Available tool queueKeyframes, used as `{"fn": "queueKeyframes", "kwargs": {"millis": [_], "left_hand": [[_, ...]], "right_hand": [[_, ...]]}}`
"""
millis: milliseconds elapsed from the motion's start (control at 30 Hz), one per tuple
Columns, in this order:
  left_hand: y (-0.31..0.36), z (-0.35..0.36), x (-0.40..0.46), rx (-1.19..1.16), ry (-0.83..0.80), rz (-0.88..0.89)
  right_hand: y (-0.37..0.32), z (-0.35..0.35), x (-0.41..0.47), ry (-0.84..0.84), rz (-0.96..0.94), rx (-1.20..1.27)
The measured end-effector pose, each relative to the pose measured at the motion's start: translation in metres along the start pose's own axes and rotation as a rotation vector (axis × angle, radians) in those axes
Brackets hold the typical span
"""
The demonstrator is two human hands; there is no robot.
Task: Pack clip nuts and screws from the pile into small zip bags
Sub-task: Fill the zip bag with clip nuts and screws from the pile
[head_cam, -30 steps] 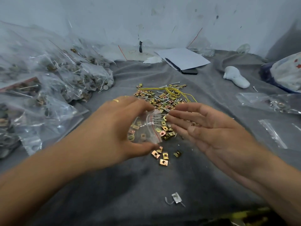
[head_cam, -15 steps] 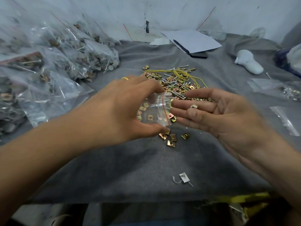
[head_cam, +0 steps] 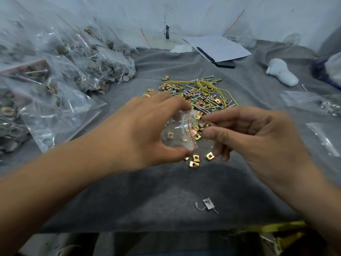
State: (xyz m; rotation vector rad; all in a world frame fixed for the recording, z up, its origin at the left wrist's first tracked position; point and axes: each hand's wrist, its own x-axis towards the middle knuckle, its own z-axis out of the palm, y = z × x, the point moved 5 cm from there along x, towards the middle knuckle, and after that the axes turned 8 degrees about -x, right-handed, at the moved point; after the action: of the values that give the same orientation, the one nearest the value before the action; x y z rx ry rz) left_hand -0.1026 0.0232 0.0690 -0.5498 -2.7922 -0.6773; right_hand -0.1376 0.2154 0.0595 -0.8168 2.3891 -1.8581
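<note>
The left hand [head_cam: 140, 130] curls its thumb and fingers [head_cam: 177, 103] round a small clear zip bag with a red seal line [head_cam: 180, 130], holding it just above the grey cloth-covered table [head_cam: 166, 196] with a few brass-coloured square clip nuts inside. At the bag's 3 o'clock mouth, the right hand [head_cam: 258, 137] pinches several clip nuts [head_cam: 200, 126] between thumb and forefinger. The loose pile of clip nuts and silver screws [head_cam: 199, 95] lies at 12 o'clock, filled clear bags [head_cam: 60, 76] at 10 o'clock.
</note>
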Motion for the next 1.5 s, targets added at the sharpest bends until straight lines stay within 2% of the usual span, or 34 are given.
{"fn": "queueKeyframes", "kwargs": {"millis": [100,267,600,667,833,967,1067,1233,1300,1400,1500], "left_hand": [[0.002,0.004,0.001,-0.012,-0.016,0.001],[0.002,0.008,0.001,0.003,-0.048,-0.006],[-0.004,0.004,0.003,-0.158,-0.001,-0.049],[-0.009,-0.003,0.002,-0.196,0.014,-0.073],[-0.014,-0.010,-0.002,-0.244,-0.072,-0.046],[-0.015,-0.007,-0.006,-0.202,-0.140,-0.023],[-0.014,-0.005,-0.008,-0.186,-0.148,0.000],[-0.009,-0.001,-0.005,-0.153,-0.107,-0.004],[-0.003,0.001,-0.004,-0.135,-0.088,-0.005],[0.004,0.005,0.000,-0.112,-0.107,0.002],[0.003,0.007,0.000,-0.126,-0.119,0.017]], "right_hand": [[0.002,0.003,-0.004,-0.007,-0.017,-0.080],[0.004,0.005,-0.006,-0.040,-0.103,-0.367],[0.004,0.007,0.009,-0.056,-0.170,-0.285],[0.001,-0.006,0.015,-0.060,-0.185,-0.331],[0.019,-0.014,0.007,-0.388,-0.128,-0.766],[0.020,-0.013,0.008,-0.399,-0.116,-0.841],[0.020,-0.014,0.008,-0.355,-0.112,-0.782],[0.009,-0.009,0.007,-0.148,-0.041,-0.160],[0.006,-0.002,0.004,-0.082,-0.039,-0.039],[0.004,0.007,-0.001,-0.015,-0.042,-0.065],[0.006,0.017,-0.002,-0.069,-0.079,-0.120]]}}
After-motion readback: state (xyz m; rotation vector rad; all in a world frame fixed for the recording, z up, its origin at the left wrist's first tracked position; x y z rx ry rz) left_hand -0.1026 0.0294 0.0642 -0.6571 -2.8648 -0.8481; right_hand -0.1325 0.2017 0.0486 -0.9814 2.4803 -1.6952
